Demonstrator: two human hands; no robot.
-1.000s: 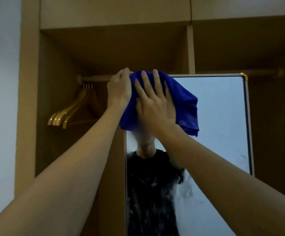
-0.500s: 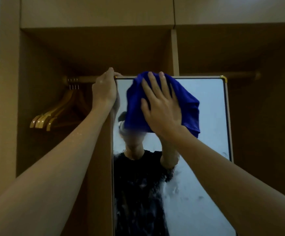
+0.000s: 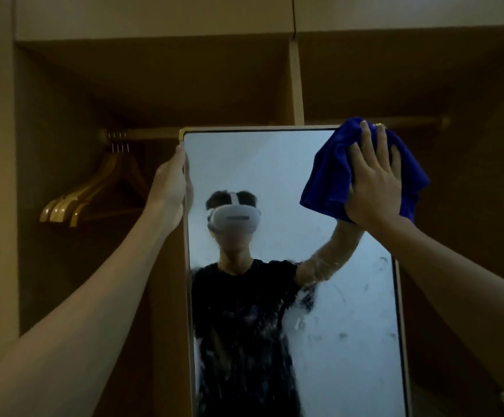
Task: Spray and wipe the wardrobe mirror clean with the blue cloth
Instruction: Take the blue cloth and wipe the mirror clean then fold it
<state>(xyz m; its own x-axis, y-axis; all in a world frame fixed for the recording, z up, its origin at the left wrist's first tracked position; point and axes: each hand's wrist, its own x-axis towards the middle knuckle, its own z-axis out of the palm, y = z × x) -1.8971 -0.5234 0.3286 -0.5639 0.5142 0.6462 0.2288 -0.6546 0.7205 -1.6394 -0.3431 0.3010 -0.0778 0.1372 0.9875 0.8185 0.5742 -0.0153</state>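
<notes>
While the left hand (image 3: pixel 171 185) grips the left edge of the tall gold-framed wardrobe mirror (image 3: pixel 262 182) just below its top corner, the right hand (image 3: pixel 375 188) presses a bunched blue cloth (image 3: pixel 329 179) flat-fingered against the glass at the mirror's top right corner. Streaky spray residue covers the mirror's lower part — wooden hangers (image 3: pixel 94 191) hang from a rail left of the mirror.
</notes>
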